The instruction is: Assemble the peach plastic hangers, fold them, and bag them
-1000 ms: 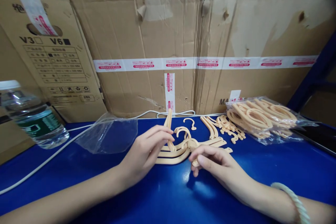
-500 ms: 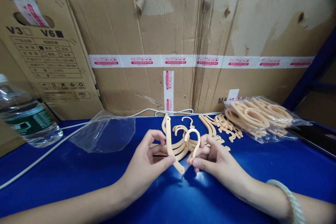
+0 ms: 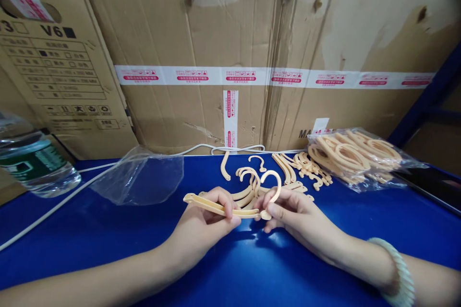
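My left hand [image 3: 209, 223] pinches a beige plastic hanger arm [image 3: 212, 206], which lies nearly level with its right end toward the other hand. Between the thumb and fingers of my right hand [image 3: 291, 211] is a beige hanger hook [image 3: 273, 182], its curve upward. The arm's right end meets or almost meets the hook's base; I cannot tell whether they are joined. Just behind the hands, several hangers [image 3: 245, 196] with hooks lie together on the blue table, partly hidden by my fingers. A loose hook [image 3: 257, 160] and a loose arm [image 3: 225, 167] lie beyond them.
More arms [image 3: 284, 168] and a heap of hooks [image 3: 313, 168] lie at the back right, beside a clear bag of hanger parts [image 3: 355, 156]. An empty plastic bag [image 3: 140, 177], a white cable [image 3: 54, 216] and a water bottle [image 3: 34, 160] are left. Cardboard [image 3: 187, 115] stands behind.
My left hand has turned the hanger arm from upright to nearly level, bringing its end to the hook's base. The hook has shifted slightly right. The view has moved a little.
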`<state>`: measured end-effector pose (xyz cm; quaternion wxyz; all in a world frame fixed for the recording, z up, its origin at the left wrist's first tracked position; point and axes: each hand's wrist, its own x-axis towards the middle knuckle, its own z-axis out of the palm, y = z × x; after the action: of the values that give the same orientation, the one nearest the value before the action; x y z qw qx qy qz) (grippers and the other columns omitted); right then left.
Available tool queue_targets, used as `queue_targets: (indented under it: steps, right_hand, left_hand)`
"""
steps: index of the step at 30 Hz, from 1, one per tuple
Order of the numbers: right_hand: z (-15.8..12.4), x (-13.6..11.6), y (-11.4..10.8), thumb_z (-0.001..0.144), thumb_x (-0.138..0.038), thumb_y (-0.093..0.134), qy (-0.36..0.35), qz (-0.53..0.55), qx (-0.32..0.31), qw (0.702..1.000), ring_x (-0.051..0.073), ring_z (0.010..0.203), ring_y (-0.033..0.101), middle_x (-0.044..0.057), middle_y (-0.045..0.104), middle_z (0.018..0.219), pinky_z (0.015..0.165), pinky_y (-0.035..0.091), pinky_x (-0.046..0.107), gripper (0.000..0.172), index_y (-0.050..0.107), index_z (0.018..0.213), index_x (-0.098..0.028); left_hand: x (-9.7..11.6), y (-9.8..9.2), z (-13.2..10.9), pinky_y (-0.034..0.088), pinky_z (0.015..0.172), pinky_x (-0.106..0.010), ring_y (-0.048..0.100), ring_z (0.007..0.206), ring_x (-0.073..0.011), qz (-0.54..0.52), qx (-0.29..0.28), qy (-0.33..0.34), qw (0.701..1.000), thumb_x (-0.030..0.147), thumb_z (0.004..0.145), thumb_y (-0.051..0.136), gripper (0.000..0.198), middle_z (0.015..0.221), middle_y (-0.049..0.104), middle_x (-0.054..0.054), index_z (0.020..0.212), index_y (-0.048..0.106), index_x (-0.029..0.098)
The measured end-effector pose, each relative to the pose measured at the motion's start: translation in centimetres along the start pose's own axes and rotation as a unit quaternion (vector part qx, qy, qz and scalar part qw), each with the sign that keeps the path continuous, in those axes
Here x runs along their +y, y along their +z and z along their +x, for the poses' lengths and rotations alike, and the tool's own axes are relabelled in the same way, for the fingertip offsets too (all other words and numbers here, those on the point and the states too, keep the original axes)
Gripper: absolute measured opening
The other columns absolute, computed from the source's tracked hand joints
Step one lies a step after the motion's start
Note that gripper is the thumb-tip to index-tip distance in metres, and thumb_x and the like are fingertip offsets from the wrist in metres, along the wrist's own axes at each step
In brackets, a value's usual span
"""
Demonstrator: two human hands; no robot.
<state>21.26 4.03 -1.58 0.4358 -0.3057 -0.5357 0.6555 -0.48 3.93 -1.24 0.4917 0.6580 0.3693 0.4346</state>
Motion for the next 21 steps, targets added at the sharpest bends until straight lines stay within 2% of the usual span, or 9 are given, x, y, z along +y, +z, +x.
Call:
queue_targets:
  steps: [3, 9, 15, 21]
  right_hand:
    - [0.0, -0.2, 0.1, 0.083, -0.037, 0.072, 0.003, 0.003, -0.032, 0.999, 0.015, 0.078, 0.067, 0.005, 0.067, 0.083, 0.065, 0.056, 0.024, 0.025, 0.061, 0.086, -0.015]
    - [0.0, -0.4, 0.1, 0.083, -0.038, 0.071, 0.012, -0.011, -0.058, 0.998, 0.014, 0.073, 0.068, 0.006, 0.069, 0.087, 0.061, 0.056, 0.022, 0.026, 0.059, 0.086, -0.015]
    - [0.1, 0.1, -0.1, 0.081, -0.035, 0.074, 0.007, -0.015, -0.051, 0.999, 0.011, 0.065, 0.069, 0.004, 0.069, 0.079, 0.058, 0.056, 0.019, 0.027, 0.058, 0.085, -0.014]
    - [0.1, 0.4, -0.2, 0.081, -0.041, 0.073, 0.006, -0.047, -0.045, 0.998, 0.011, 0.059, 0.067, 0.002, 0.068, 0.068, 0.056, 0.056, 0.021, 0.032, 0.057, 0.086, -0.014]
  left_hand:
    - [0.2, 0.1, -0.1, 0.048, 0.075, -0.031, 0.057, 0.082, -0.0177, 0.051, 0.002, 0.029, 0.998, 0.024, 0.077, 0.067, 0.022, 0.078, 0.055, -0.001, 0.062, 0.053, 0.019]
    - [1.1, 0.2, -0.6, 0.046, 0.077, -0.033, 0.06, 0.079, -0.0175, 0.126, -0.005, 0.112, 0.986, 0.017, 0.08, 0.063, 0.019, 0.078, 0.062, -0.001, 0.063, 0.058, 0.02]
    - [1.2, 0.2, -0.6, 0.046, 0.076, -0.033, 0.06, 0.078, -0.0176, 0.143, -0.016, 0.119, 0.982, 0.016, 0.08, 0.063, 0.02, 0.077, 0.062, -0.002, 0.061, 0.058, 0.02]
    - [1.0, 0.2, -0.5, 0.048, 0.075, -0.032, 0.061, 0.079, -0.0177, 0.138, -0.025, 0.114, 0.984, 0.017, 0.081, 0.064, 0.02, 0.078, 0.064, -0.002, 0.062, 0.06, 0.02]
